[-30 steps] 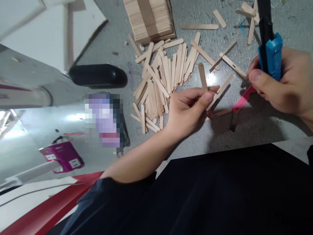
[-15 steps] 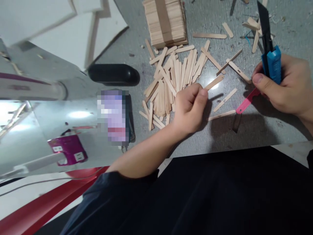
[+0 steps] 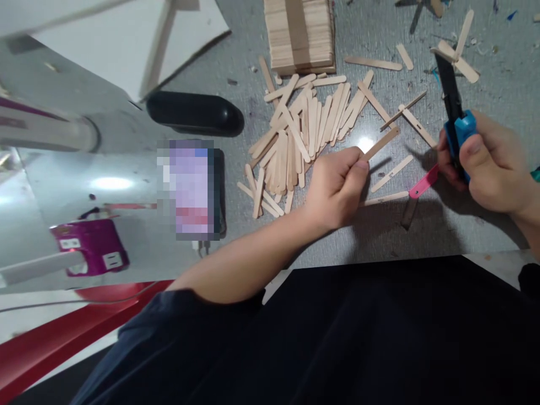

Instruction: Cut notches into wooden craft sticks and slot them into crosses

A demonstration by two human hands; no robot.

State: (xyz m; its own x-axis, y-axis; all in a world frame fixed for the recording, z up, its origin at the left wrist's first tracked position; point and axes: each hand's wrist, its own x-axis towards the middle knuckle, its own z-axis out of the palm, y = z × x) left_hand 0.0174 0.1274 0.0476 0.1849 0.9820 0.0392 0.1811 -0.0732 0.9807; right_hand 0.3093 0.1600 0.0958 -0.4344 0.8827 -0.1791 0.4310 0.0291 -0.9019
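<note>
My left hand (image 3: 337,183) is closed round one end of a wooden craft stick (image 3: 381,143), whose free end points up and right and has a small hole near its tip. In my right hand (image 3: 491,163) is a blue utility knife (image 3: 460,132), its dark blade extended and pointing up and left. A pink handle with a hole (image 3: 424,181) lies on the table just left of my right hand, partly hidden by it. Between the hands lies a notched stick (image 3: 392,173). A slotted stick (image 3: 417,126) rests above it, crossed by another.
A loose heap of craft sticks (image 3: 291,135) spreads left of my left hand, below a banded bundle (image 3: 299,36). Farther left are a black case (image 3: 196,114), a blurred-out phone (image 3: 192,188), a purple power strip (image 3: 95,247) and white board (image 3: 126,50).
My right hand has turned the knife and shifted slightly left and down, its thumb now lying on the blue body. My left hand keeps hold of the stick. The camera view has shifted a little.
</note>
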